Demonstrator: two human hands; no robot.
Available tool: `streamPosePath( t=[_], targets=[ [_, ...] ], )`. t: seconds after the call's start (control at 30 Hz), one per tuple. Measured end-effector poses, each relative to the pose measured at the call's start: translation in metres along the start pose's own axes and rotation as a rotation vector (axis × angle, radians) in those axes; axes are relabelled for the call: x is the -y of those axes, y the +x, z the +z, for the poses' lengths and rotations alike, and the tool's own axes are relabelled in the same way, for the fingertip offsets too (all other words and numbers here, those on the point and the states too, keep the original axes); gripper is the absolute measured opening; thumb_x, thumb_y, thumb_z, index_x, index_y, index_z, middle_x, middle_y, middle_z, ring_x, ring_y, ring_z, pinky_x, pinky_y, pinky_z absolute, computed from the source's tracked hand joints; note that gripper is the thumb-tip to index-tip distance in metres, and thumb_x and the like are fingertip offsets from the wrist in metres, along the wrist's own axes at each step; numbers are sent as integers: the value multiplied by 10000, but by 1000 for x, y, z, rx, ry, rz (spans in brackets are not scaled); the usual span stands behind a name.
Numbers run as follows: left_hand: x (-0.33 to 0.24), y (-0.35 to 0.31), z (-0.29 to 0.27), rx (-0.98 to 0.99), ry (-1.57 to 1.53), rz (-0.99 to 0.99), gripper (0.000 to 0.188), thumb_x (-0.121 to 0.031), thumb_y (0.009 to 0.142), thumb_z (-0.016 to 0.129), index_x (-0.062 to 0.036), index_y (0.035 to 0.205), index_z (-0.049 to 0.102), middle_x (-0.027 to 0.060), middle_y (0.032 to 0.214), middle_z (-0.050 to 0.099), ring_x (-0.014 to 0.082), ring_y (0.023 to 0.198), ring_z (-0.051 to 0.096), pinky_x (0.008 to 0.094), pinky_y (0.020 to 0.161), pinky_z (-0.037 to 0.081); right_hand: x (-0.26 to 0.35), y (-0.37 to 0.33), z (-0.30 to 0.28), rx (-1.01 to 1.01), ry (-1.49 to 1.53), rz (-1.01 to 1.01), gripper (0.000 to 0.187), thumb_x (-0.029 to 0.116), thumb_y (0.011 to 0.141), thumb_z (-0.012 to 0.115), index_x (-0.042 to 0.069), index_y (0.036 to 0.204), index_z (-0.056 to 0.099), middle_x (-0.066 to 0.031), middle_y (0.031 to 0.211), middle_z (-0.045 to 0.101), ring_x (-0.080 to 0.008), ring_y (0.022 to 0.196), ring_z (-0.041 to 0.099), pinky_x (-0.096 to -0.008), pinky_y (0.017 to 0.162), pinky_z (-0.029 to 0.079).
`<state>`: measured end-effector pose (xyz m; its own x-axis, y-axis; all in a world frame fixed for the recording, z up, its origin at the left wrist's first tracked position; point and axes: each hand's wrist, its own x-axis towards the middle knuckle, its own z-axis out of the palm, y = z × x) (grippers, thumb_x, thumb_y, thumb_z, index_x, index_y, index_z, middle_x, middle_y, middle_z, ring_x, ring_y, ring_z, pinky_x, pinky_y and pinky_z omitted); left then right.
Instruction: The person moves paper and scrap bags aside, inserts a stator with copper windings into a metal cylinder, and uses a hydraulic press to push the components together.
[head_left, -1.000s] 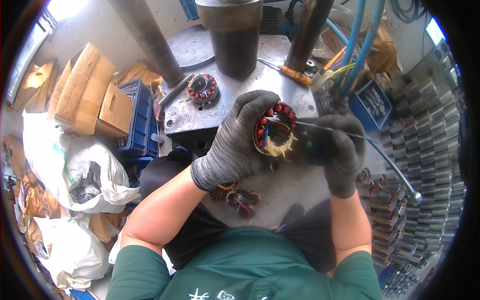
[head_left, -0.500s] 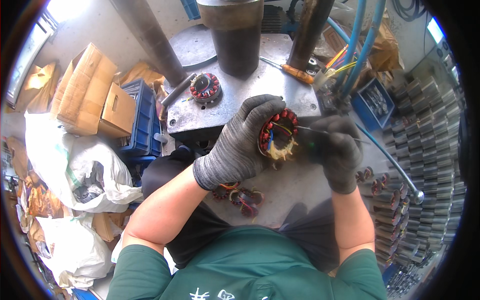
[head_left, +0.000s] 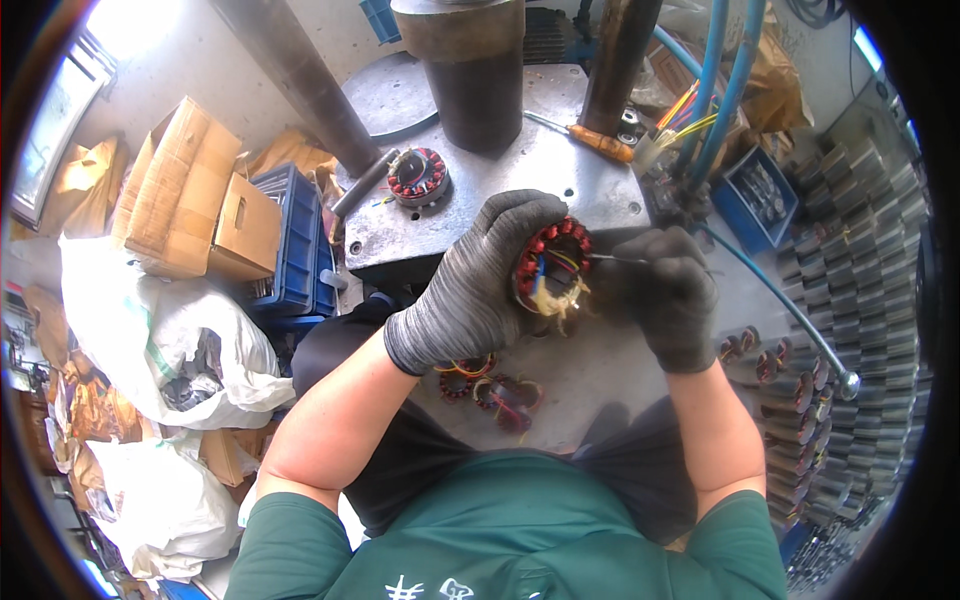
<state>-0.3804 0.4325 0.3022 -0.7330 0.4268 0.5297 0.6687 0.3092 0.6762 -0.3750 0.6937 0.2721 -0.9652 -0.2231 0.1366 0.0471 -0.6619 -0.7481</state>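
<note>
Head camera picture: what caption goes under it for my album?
Gloved left hand holds a red-wound stator ring while the right hand pokes it with a thin tool.

1. both hands, the left hand (head_left: 480,285) and the right hand (head_left: 665,295), wear matt grey knitted cloth gloves with a ribbed weave.
2. the stator ring (head_left: 552,265) shows glossy red-coated windings, thin plastic-sheathed wires and pale fibrous ties.
3. the tabletop (head_left: 560,180) is bare grey metal, dull, scuffed and stained.
4. the cartons (head_left: 190,200) are matt brown cardboard, creased.
5. the crate (head_left: 295,240) is blue plastic.
6. the sacks (head_left: 170,340) are white woven plastic, crumpled.
7. the hoses (head_left: 725,75) are smooth blue plastic.
8. the shirt (head_left: 520,530) is matt green cloth.
</note>
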Motion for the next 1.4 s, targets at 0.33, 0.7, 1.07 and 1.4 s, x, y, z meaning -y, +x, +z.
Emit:
streamPosePath(
  t=[0.33, 0.7, 1.07, 1.4],
  targets=[
    [2, -2, 1, 20, 114, 28, 990, -114, 619, 997, -77, 1463, 480, 166, 1416, 496, 312, 1319, 560, 420, 1112, 504, 4, -13, 15, 149, -486, -173, 106, 61, 929, 657, 6, 1008, 613, -191, 1139, 693, -289, 1064, 730, -422, 945, 597],
    [1, 0, 1, -24, 32, 55, 1008, -112, 591, 1007, -80, 1452, 484, 164, 1413, 503, 320, 1322, 549, 428, 1114, 487, 15, -6, 16, 90, -194, -40, 180, 167, 935, 678, 10, 976, 601, -200, 1094, 685, -335, 1055, 733, -443, 951, 591],
    [10, 2, -6, -159, 176, 222, 975, -114, 619, 997, -64, 1422, 447, 214, 1401, 550, 346, 1276, 594, 441, 1037, 541, 14, 12, -1, 7, -866, -395, 136, -67, 955, 546, 7, 1062, 584, -118, 1025, 619, -239, 946, 656, -349, 887, 537],
    [5, 7, -18, -318, 384, 462, 1075, -307, 703, 981, -94, 1535, 334, 234, 1417, 549, 354, 1234, 619, 497, 1048, 530, -67, 85, -51, 296, -1847, -505, 547, 379, 883, 682, 79, 1335, 610, -182, 1459, 570, -385, 1388, 492, -539, 1196, 332]
  ],
)
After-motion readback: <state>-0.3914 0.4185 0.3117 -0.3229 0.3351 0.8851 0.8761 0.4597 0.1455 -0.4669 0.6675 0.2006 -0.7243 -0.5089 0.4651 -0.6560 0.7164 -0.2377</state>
